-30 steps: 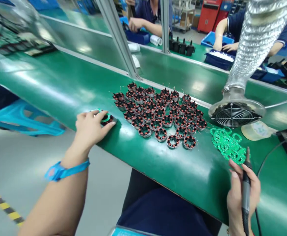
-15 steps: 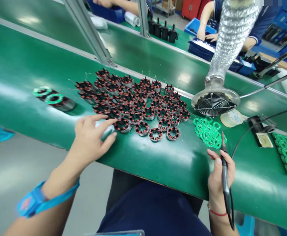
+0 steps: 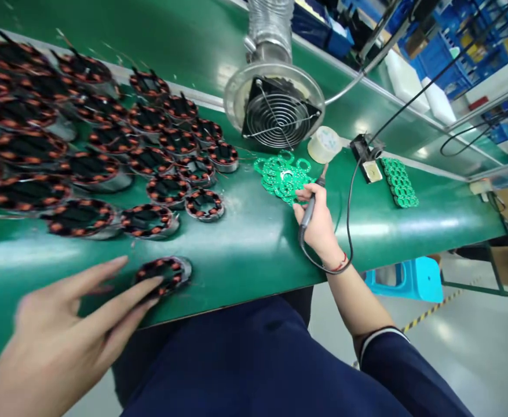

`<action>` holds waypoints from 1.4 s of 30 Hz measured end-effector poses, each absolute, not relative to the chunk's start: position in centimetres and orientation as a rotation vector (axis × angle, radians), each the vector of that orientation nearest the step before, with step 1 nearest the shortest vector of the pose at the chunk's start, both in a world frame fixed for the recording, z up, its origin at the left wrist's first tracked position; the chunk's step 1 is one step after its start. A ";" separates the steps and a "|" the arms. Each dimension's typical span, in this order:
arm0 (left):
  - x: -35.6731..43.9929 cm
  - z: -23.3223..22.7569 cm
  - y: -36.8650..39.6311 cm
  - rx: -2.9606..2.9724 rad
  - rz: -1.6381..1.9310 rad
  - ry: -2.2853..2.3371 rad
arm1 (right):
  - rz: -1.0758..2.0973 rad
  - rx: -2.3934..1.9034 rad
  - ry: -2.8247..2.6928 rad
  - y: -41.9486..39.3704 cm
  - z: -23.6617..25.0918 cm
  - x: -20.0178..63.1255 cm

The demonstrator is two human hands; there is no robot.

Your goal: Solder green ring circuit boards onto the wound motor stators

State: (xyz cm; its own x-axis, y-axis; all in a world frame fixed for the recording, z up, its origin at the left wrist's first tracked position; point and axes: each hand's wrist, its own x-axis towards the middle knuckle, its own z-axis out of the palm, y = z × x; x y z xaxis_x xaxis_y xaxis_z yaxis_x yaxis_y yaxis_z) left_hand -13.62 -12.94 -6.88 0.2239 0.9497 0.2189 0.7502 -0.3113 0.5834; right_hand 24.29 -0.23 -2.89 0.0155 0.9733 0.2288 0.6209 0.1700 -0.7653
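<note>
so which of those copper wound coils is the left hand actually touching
The lone coil at the table's near edge, apart from the cluster. The left hand has fingertips on its rim; the rest lie untouched further back.

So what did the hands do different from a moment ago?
The left hand let go of the green-topped coils at the far left and came back to the bench's near edge; its fingertips now touch one wound stator coil lying apart from the cluster. The right hand moved up to the pile of green ring boards, still gripping the soldering iron.
</note>
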 end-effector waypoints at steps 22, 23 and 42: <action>-4.0 -1.6 -8.6 2.130 0.756 1.452 | 0.432 -1.541 -2.121 -3.3 -2.5 21.6; -4.0 -1.5 -8.4 2.175 0.748 1.458 | 0.420 -1.572 -2.124 -3.2 -2.6 21.4; -4.3 -1.8 -6.5 2.296 0.735 1.353 | 0.577 -1.348 -1.755 -7.8 -0.7 22.2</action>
State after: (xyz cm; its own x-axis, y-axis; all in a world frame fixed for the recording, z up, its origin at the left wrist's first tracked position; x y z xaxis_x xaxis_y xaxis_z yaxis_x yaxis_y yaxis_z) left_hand -4.32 -6.54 -1.80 0.4015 0.8823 0.2457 0.6866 -0.4675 0.5568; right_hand 22.16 -7.79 -0.68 -0.0811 0.9395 0.3327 0.5592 0.3192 -0.7651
